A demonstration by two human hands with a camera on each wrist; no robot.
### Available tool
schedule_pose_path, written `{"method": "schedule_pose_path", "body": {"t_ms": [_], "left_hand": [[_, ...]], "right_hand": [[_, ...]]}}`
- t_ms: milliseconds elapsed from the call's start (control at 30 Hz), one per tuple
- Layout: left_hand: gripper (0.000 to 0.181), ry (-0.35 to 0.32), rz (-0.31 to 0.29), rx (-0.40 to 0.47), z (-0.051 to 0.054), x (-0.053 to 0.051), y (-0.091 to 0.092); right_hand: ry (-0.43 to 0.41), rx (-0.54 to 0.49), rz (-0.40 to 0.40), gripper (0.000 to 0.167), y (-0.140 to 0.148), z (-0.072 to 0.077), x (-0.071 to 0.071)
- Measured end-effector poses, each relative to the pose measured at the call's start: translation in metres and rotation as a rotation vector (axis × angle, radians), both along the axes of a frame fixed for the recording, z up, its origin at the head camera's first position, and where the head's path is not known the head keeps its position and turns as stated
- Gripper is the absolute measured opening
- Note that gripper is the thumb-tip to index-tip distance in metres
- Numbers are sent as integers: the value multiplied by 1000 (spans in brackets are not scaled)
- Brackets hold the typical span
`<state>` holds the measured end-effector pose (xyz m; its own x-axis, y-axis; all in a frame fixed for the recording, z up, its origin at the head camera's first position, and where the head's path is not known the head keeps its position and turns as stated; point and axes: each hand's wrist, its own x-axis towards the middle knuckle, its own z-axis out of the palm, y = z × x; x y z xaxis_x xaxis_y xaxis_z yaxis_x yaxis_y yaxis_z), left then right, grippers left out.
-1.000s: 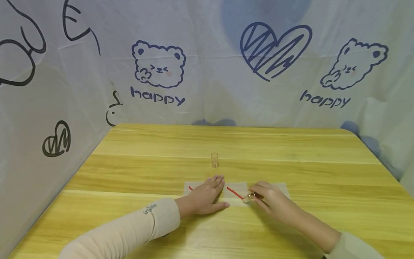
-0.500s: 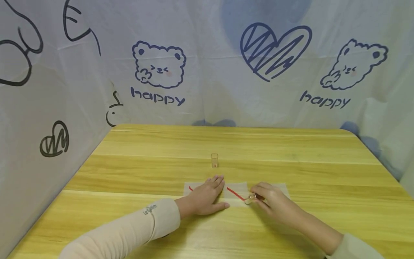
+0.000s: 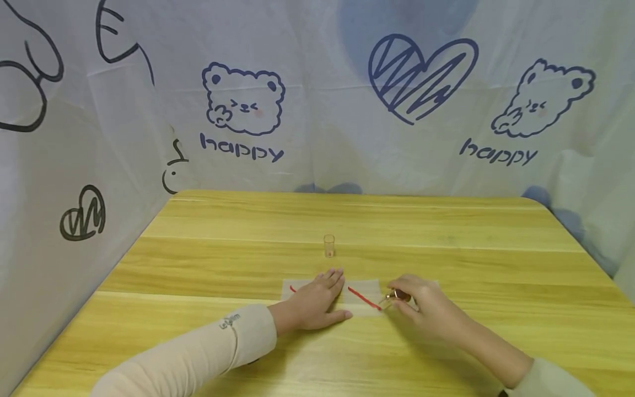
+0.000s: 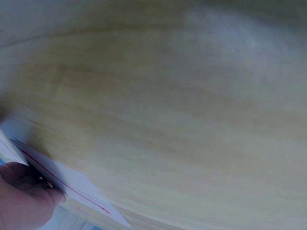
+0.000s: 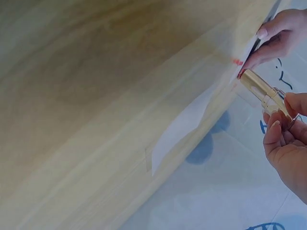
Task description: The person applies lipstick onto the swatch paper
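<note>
A gold lipstick-like tube (image 3: pixel 398 295) is pinched between the thumb and fingers of my right hand (image 3: pixel 434 311); its red tip meets the lower end of a red line (image 3: pixel 364 298). That slanting line lies on pale paper (image 3: pixel 370 286). My left hand (image 3: pixel 315 303) rests flat on the paper, fingers spread, left of the line, with a short red mark (image 3: pixel 292 289) showing beside it. In the right wrist view the tube (image 5: pixel 257 85) points toward the left hand (image 5: pixel 283 36). The left wrist view shows a long red line (image 4: pixel 72 188) beside the left hand (image 4: pixel 26 201).
A small clear cylinder (image 3: pixel 329 246) stands upright on the wooden table (image 3: pixel 238 220) beyond my left hand. More pale paper (image 5: pixel 184 120) lies to the right, partly behind my right hand in the head view. A printed curtain (image 3: pixel 322 110) hangs behind the table.
My right hand has moved slightly right with the tube, and the red line has grown a little longer down to the right. The left hand has stayed in place.
</note>
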<state>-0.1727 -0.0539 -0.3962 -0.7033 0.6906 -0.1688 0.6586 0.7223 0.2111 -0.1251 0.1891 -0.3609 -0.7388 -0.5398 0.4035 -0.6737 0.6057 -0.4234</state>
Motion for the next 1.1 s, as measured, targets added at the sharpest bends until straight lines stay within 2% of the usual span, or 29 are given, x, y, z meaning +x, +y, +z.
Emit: {"method": "schedule_pose_path", "body": {"t_ms": [100, 400, 700, 1000, 1100], "left_hand": [[75, 4, -1, -1, -1, -1, 0], [75, 7, -8, 14, -2, -2, -1], [75, 21, -4, 16, -4, 0, -2], [77, -16, 17, 82, -1, -2, -3], [77, 0, 9, 98, 1, -3, -3]], "right_hand": [[46, -23, -8, 22, 2, -2, -2], [42, -25, -84, 24, 8, -1, -2], [64, -27, -110, 24, 12, 1, -3], [126, -54, -109, 26, 19, 1, -5], [137, -60, -119, 26, 22, 1, -6]]}}
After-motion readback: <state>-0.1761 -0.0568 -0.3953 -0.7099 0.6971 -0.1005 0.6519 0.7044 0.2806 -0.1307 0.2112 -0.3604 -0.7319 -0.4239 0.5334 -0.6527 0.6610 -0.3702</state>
